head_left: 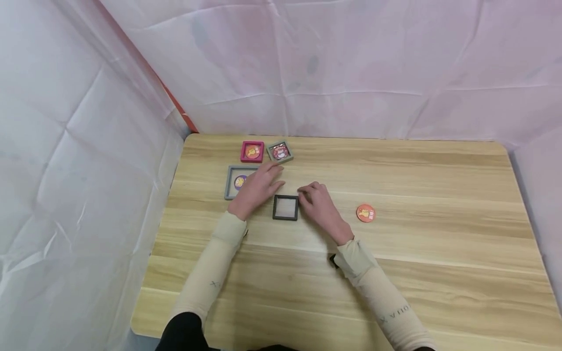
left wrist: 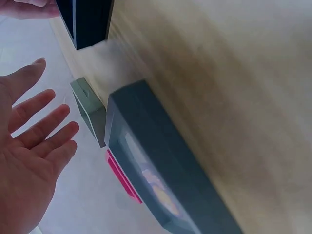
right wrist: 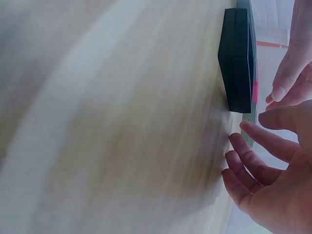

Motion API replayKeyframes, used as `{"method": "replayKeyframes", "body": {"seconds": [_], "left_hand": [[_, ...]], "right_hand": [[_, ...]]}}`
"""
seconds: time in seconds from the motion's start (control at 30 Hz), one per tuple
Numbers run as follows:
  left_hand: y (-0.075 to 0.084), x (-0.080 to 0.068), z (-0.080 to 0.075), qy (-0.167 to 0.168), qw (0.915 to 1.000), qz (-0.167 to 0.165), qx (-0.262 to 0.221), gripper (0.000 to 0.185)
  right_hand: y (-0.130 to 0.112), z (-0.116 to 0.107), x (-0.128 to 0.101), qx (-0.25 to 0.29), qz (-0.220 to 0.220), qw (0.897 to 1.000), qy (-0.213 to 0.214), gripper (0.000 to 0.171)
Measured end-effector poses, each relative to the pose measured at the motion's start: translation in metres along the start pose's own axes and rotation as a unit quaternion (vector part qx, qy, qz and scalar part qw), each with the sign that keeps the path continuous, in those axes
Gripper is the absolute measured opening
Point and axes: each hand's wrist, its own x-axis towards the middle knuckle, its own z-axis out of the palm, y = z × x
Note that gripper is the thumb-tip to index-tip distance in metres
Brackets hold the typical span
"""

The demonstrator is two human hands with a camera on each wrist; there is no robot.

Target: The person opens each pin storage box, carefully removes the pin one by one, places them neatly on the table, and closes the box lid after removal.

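Note:
A small square black frame (head_left: 285, 218) lies flat on the table between the two hands. My right hand (head_left: 322, 209) is beside its right edge, fingers loosely bent and holding nothing; in the right wrist view its fingertips are just short of the black frame's end. Over the larger grey frame (head_left: 227, 184) reaches my left hand (head_left: 259, 190), its fingers extended and empty, hiding part of that frame. A purple round badge (head_left: 239, 182) shows inside the grey frame. Right of the right hand lies an orange round badge (head_left: 366, 213).
At the back left, a magenta frame (head_left: 242, 152) with an orange badge stands beside a small grey-green frame (head_left: 287, 157) with a dark red badge. Pale sheets (head_left: 329, 73) hang behind and beside the wooden table (head_left: 439, 234).

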Motion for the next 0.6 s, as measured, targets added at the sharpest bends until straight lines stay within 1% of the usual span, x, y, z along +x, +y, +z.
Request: {"method": "replayKeyframes", "body": {"seconds": [0.17,0.33,0.43,0.6], "left_hand": [[-0.006,0.019,-0.008,-0.01,0.9997,0.005,0.023,0.052],[-0.014,0.032,-0.014,-0.022,0.9988,0.014,0.041,0.053],[-0.019,0.039,-0.015,-0.028,0.9983,0.02,0.046,0.055],[-0.024,0.051,-0.019,-0.04,0.9982,0.024,0.037,0.055]], "right_hand": [[0.002,-0.004,0.009,0.006,0.004,1.0,-0.004,0.029],[0.003,-0.006,0.017,0.022,0.008,1.0,-0.01,0.03],[0.004,-0.006,0.022,0.025,0.01,1.0,-0.015,0.03],[0.004,-0.006,0.034,0.02,0.017,1.0,-0.007,0.031]]}}
